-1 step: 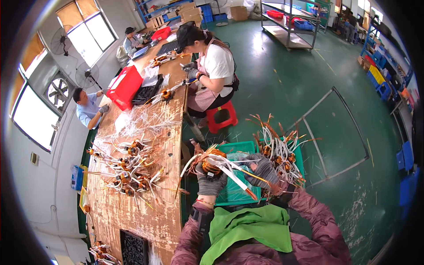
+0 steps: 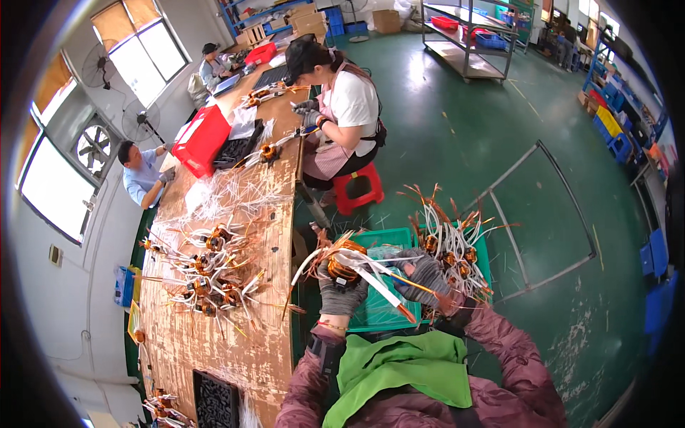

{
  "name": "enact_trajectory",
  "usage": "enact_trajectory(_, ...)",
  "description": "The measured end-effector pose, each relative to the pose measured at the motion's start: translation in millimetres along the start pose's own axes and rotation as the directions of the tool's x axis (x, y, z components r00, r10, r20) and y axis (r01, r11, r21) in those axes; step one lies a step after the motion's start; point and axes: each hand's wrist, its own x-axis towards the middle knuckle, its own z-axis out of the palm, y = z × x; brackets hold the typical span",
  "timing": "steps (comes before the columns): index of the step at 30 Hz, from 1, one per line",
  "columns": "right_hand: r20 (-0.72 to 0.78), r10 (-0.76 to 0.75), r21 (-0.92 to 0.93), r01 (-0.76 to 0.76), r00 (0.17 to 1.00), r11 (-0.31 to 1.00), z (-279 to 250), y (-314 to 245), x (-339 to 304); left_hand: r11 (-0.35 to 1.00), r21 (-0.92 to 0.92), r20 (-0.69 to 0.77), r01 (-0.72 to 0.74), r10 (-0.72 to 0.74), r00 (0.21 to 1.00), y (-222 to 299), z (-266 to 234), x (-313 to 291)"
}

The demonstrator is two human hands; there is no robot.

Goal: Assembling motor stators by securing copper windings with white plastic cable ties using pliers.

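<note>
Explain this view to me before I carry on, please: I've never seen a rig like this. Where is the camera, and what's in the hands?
There is no robot here. A person wears a wide fisheye camera on the head, looking down, so straight edges bend near the rim. The picture's left is the person's left.

The wearer's gloved left hand holds a copper-coloured coil with long white leads. The gloved right hand is beside those leads; exactly what it grips is hard to tell.

On the worn wooden table at left lie more coils, a black tray and a red bin. Beyond the table's near edge, a co-worker sits on a red stool.
</note>
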Motion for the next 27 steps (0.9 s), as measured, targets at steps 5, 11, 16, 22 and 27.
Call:
enact_trajectory(5, -0.083, 0.012, 0.198, 0.005, 0.996, 0.98, -28, -32, 14, 1.0, 0.022, -0.121, -0.003, 0.006, 0.993, -8, 0, 1)
enact_trajectory(11, -0.111, 0.139, 0.306, -0.099, 0.984, 0.947, -13, -27, 4, 0.993, 0.117, -0.062, 0.019, -0.012, 0.998, -17, -2, 6)
enact_trajectory(16, -0.046, 0.307, 0.703, -0.188, 0.951, 0.686, -4, -20, 0, 0.995, 0.092, -0.078, 0.021, -0.014, 0.997, -17, -10, 15)
enact_trajectory(22, -0.013, 0.142, 0.128, -0.139, 0.99, 0.982, 3, 2, -15, 0.997, 0.034, -0.079, 0.072, -0.069, 0.994, -17, -6, 13)
enact_trajectory(27, -0.085, 0.09, -0.105, -0.099, 0.992, 0.99, -36, 20, -31, 0.997, 0.02, -0.07, 0.076, -0.075, 0.995, -16, 7, 6)
